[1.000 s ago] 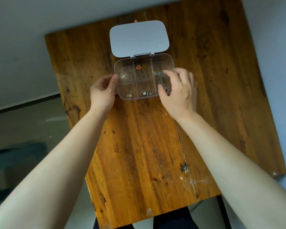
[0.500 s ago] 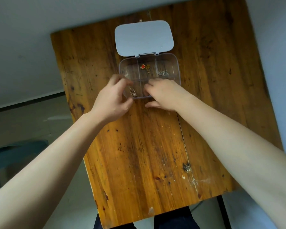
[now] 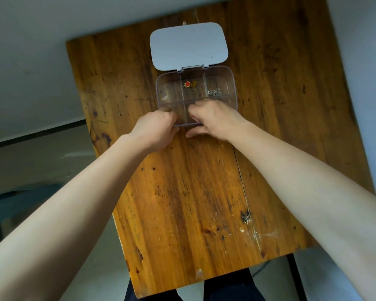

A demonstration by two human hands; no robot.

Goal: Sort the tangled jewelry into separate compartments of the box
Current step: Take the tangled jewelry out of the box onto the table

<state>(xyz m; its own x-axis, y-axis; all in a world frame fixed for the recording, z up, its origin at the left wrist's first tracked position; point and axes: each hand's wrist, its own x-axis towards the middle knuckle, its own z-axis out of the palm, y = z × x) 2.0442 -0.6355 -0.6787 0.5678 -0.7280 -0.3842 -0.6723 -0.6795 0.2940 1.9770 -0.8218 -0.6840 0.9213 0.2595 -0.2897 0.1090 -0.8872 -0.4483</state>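
Note:
A clear plastic box (image 3: 231, 83) with six compartments lies on the wooden table, its grey lid (image 3: 189, 45) folded open behind it. A red and gold charm (image 3: 188, 84) sits in the far middle compartment. A small silver piece (image 3: 214, 92) lies in the far right one. My left hand (image 3: 155, 129) has its fingers curled over the near left compartment. My right hand (image 3: 215, 119) reaches its fingers into the near middle and near right compartments, thumb outside the front wall. Whatever lies under the fingers is hidden.
The wooden table (image 3: 193, 192) is narrow, with its left edge close to my left forearm and its near edge above my dark trousers (image 3: 226, 287). A grey floor and a dark object (image 3: 13, 205) lie to the left.
My left hand left the box's left side and came over the near left compartment. My right hand shifted left from the near right compartment. The jewelry in the near row is now covered.

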